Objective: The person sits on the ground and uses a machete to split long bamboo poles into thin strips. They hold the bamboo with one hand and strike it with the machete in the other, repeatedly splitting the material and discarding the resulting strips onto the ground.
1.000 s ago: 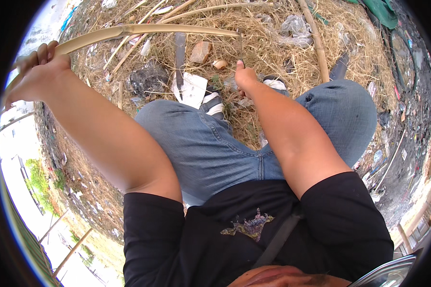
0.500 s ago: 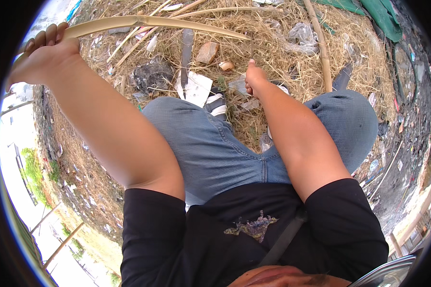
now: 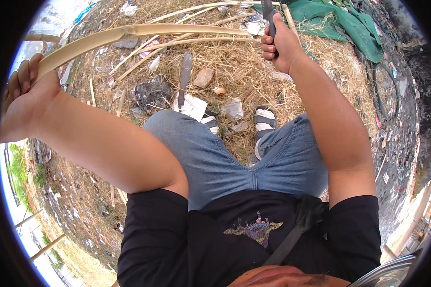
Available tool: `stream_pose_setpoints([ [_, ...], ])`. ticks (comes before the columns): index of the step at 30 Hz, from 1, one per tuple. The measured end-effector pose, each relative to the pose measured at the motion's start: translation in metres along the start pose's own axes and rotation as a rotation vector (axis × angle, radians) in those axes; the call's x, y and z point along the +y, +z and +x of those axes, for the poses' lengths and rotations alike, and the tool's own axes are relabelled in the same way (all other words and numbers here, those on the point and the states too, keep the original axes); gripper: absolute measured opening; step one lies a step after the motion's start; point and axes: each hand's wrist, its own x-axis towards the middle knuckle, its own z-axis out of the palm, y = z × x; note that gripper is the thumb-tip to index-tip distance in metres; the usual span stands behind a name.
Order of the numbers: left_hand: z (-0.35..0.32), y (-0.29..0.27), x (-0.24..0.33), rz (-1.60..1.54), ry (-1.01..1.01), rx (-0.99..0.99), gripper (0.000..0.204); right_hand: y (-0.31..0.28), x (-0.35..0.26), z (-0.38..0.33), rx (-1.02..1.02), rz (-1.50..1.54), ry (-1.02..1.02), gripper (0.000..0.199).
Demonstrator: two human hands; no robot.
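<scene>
The left hand [image 3: 26,103] grasps one end of a long pale bamboo strip [image 3: 143,32] with fingers closed around it, and the strip arches across above the straw-covered ground [image 3: 234,76]. The right hand [image 3: 280,43] is clenched on the dark handle of a knife [image 3: 268,12], raised just beside the far end of the strip. The step in hand seems to be trimming the strip, so the next move calls for bringing the blade onto it carefully.
</scene>
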Motion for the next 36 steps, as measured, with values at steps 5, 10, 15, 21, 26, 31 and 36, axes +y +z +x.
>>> stream_pose_setpoints([
  [5, 0.01, -0.02, 0.028, -0.063, 0.084, 0.033, 0.042, -0.061, -0.054, -0.015, 0.036, -0.041, -0.141, 0.048],
  [10, 0.007, -0.017, 0.036, -0.054, 0.137, 0.094, 0.044, -0.109, -0.058, -0.009, 0.219, 0.161, -0.199, 0.048],
  [15, 0.0, -0.015, 0.036, -0.158, 0.134, 0.013, 0.043, -0.124, -0.057, -0.005, 0.29, 0.134, -0.294, 0.048],
  [21, -0.009, -0.007, 0.028, -0.251, 0.083, 0.054, 0.044, -0.109, -0.056, -0.006, 0.298, -0.01, -0.307, 0.051],
  [26, -0.014, 0.001, 0.024, -0.18, 0.082, 0.034, 0.044, -0.095, -0.048, -0.003, 0.234, -0.253, -0.473, 0.055],
  [31, -0.012, 0.001, 0.005, -0.272, -0.007, -0.023, 0.064, -0.067, -0.034, -0.007, 0.031, -0.525, -0.799, 0.05],
  [36, -0.024, 0.011, -0.016, -0.301, -0.068, -0.041, 0.083, -0.013, -0.012, -0.055, -0.109, -1.077, -0.951, 0.048],
])
